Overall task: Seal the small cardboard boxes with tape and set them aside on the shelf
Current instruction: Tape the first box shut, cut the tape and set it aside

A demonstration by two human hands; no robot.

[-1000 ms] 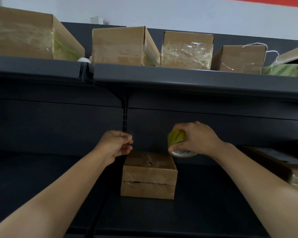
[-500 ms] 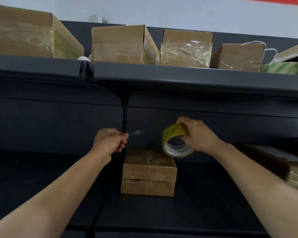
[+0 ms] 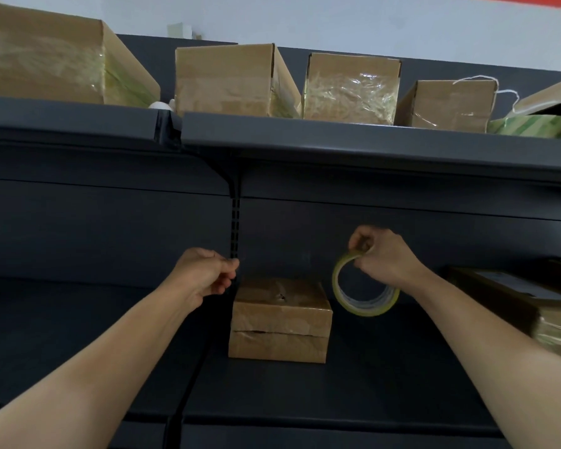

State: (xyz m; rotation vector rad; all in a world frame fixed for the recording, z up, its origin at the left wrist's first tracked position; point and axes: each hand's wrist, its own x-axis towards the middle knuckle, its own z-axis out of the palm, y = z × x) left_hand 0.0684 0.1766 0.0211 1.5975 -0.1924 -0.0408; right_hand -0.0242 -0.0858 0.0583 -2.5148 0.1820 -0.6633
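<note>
The box [image 3: 280,319] sits closed on the lower shelf [image 3: 305,393]. Just up and left of it, the left hand [image 3: 208,273] has its fingertips pinched together, and anything between them is too faint to see. Right of the box, the right hand [image 3: 386,257] pinches the top rim of the tape roll [image 3: 363,293], which hangs clear. Farther right lies a carton [image 3: 515,296]. Overhead, taped boxes [image 3: 350,89] line the top shelf [image 3: 337,140].

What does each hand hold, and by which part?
The right hand pinches the tape roll at its top rim. The left hand makes a pinch; what it holds cannot be told.
</note>
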